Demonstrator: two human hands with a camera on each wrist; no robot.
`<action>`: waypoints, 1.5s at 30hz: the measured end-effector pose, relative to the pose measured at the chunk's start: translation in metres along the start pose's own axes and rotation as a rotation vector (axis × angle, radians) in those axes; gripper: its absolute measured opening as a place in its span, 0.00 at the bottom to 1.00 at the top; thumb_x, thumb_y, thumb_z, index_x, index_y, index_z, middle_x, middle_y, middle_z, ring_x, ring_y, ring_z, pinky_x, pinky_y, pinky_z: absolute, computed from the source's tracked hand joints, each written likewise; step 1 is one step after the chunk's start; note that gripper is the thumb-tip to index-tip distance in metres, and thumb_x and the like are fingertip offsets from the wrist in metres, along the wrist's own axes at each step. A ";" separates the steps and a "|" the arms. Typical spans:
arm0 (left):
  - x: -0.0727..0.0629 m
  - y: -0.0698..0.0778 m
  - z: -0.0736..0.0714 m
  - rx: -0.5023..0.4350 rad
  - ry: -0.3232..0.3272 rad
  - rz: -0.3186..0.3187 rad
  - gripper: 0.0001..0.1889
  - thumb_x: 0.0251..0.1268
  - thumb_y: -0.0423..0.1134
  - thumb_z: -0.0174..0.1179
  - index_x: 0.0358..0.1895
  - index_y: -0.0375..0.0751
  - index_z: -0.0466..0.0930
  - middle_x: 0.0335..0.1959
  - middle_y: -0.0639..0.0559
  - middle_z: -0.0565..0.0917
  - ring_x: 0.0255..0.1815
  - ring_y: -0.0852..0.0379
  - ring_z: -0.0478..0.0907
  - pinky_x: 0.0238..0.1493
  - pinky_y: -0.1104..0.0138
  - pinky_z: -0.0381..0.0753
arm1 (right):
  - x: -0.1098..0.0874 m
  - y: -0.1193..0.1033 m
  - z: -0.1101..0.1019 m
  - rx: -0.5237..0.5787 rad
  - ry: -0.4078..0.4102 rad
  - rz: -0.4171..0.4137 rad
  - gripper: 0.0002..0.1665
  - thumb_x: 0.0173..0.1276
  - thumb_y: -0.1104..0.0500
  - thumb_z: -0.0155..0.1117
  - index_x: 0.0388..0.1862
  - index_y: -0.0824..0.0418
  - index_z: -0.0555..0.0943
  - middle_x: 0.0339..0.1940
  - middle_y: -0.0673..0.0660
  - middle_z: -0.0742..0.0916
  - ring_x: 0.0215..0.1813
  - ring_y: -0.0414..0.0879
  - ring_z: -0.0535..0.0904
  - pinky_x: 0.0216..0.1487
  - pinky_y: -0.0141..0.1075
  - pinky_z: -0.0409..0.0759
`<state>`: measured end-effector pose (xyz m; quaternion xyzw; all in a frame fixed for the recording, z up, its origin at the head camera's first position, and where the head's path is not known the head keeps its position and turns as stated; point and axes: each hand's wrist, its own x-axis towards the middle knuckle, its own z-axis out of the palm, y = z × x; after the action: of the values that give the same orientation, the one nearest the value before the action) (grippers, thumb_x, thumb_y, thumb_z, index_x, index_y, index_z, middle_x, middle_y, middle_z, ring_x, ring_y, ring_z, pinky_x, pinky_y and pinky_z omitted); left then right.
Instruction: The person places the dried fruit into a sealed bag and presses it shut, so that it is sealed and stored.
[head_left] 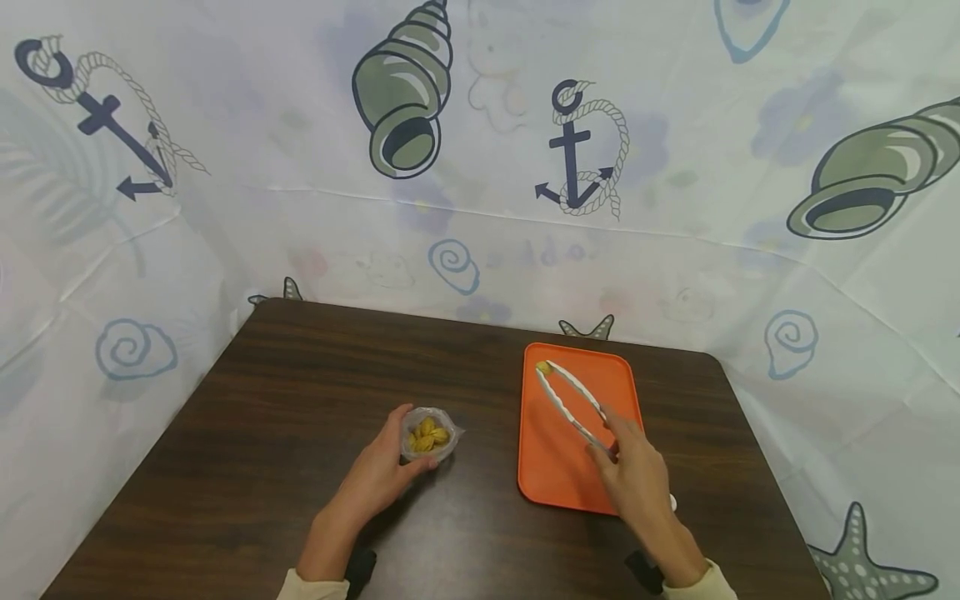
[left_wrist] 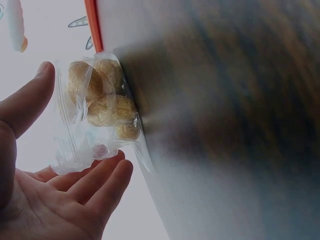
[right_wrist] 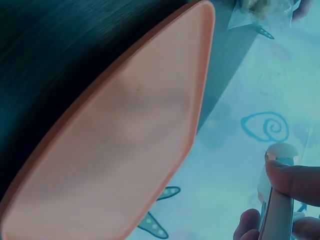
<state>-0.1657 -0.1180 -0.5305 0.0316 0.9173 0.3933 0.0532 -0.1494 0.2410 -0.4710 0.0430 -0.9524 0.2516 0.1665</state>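
Note:
A small clear plastic bag (head_left: pixel 448 451) of yellow-brown lumpy pieces (head_left: pixel 427 435) stands upright with its mouth open on the dark table. My left hand (head_left: pixel 375 473) curves round it, thumb on the near side and fingers on the far side. In the left wrist view the lumps (left_wrist: pixel 107 111) show wrinkled through the plastic. White tongs (head_left: pixel 558 405) are gripped by my right hand (head_left: pixel 637 477), thumb on one arm. Between their tips a single yellow piece (head_left: pixel 543 367) is pinched, over the far left of the orange tray (head_left: pixel 547 467).
The dark wood-grain table (head_left: pixel 247 433) ends at a far edge against a white cloth (head_left: pixel 285 208) printed with shells and anchors. The tray has a low raised rim (right_wrist: pixel 202 95) all round. Dark bands (head_left: pixel 360 568) sit on both wrists.

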 end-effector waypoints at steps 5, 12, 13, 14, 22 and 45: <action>0.001 -0.001 0.000 -0.002 -0.001 -0.001 0.51 0.63 0.53 0.73 0.82 0.47 0.50 0.74 0.35 0.72 0.70 0.37 0.75 0.64 0.41 0.76 | -0.001 -0.005 0.000 0.001 -0.022 0.006 0.35 0.62 0.59 0.79 0.69 0.59 0.78 0.51 0.59 0.88 0.30 0.41 0.74 0.28 0.34 0.68; 0.001 -0.001 0.000 -0.003 -0.001 0.003 0.51 0.63 0.53 0.73 0.82 0.46 0.50 0.74 0.35 0.72 0.70 0.37 0.75 0.63 0.41 0.76 | -0.003 -0.011 0.003 0.001 -0.021 -0.009 0.36 0.60 0.59 0.81 0.67 0.58 0.79 0.49 0.58 0.88 0.31 0.41 0.75 0.28 0.33 0.69; 0.001 -0.001 0.000 0.000 -0.001 0.004 0.51 0.63 0.53 0.73 0.82 0.47 0.50 0.74 0.35 0.72 0.70 0.37 0.75 0.63 0.41 0.76 | -0.004 -0.012 0.003 0.003 -0.020 -0.014 0.36 0.59 0.60 0.81 0.67 0.58 0.79 0.49 0.58 0.88 0.31 0.41 0.75 0.28 0.33 0.69; 0.000 -0.001 0.000 0.001 0.001 0.004 0.51 0.63 0.53 0.73 0.81 0.47 0.50 0.74 0.35 0.72 0.70 0.37 0.75 0.63 0.41 0.76 | -0.004 -0.013 0.004 0.001 -0.021 -0.019 0.36 0.59 0.60 0.81 0.67 0.58 0.79 0.49 0.57 0.88 0.31 0.41 0.75 0.28 0.33 0.69; 0.000 -0.002 0.000 -0.002 -0.003 -0.003 0.50 0.63 0.54 0.73 0.82 0.48 0.50 0.74 0.35 0.72 0.70 0.37 0.75 0.63 0.41 0.76 | -0.009 -0.026 0.007 0.011 -0.059 -0.035 0.37 0.60 0.61 0.81 0.68 0.56 0.79 0.49 0.56 0.88 0.30 0.39 0.75 0.27 0.30 0.70; 0.001 -0.002 0.001 0.004 0.010 -0.009 0.50 0.63 0.53 0.73 0.81 0.48 0.51 0.73 0.37 0.73 0.68 0.39 0.77 0.63 0.42 0.76 | -0.024 -0.049 0.023 0.033 0.002 -0.178 0.37 0.53 0.63 0.84 0.64 0.55 0.83 0.39 0.49 0.85 0.27 0.33 0.73 0.27 0.30 0.69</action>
<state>-0.1668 -0.1184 -0.5325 0.0255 0.9184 0.3916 0.0505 -0.1259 0.1869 -0.4749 0.1299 -0.9404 0.2516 0.1883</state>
